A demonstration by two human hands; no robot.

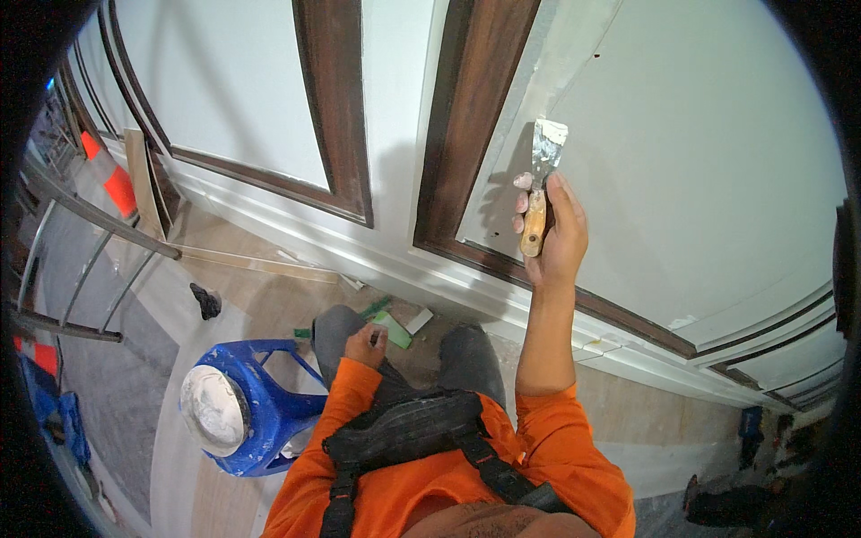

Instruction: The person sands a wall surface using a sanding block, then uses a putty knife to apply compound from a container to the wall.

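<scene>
"What's closest?"

"A black pouch (399, 432) strapped across the chest, over an orange shirt (430, 480)."

"And the hands?"

"The right hand (558, 235) is raised, with its fingers closed around the wooden handle of a putty knife (534, 215). The fingertips on the left side of the handle are smeared white."

"How does the knife sit?"

"Blade up, with white paste (555, 132) at its tip, in front of a pale wall panel (708, 179). I can't tell whether the blade touches the panel."

"The left one?"

"The left hand (364, 346) is low by the left knee, fingers partly curled. Something small and dark shows at them, but I can't tell whether it's gripped."

"Anything beside that knee?"

"A blue plastic stool (273, 408) on the left, bearing a round container (215, 411) of white paste. Ahead of the knees, near the wall's foot, lie a light-green piece (392, 329) and a white piece (419, 321)."

"Farther out?"

"Dark wood trim (475, 117) frames the panel. A crumpled black thing (205, 301) lies on the floor beyond the stool, then a curved metal railing (99, 220), and past it an orange-and-white cone (113, 179)."
</scene>
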